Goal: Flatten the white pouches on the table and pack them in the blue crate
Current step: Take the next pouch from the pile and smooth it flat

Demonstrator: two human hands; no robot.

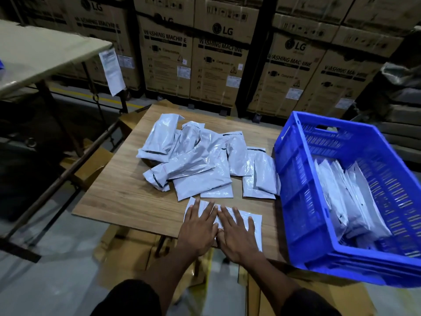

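One white pouch [256, 221] lies flat at the near edge of the wooden table [123, 197]. My left hand [199, 226] and my right hand [237, 233] press down on it side by side, fingers straight and spread. Behind them a loose pile of several white pouches [200, 160] covers the table's middle. The blue crate [296, 169] stands at the right, tilted, with several white pouches [348, 201] standing on edge inside it.
Stacked cardboard washing-machine boxes [216, 65] form a wall behind the table. A pale folding table [45, 53] with a hanging paper stands at the left. Flattened cardboard [127, 247] lies under the wooden table, on a grey floor.
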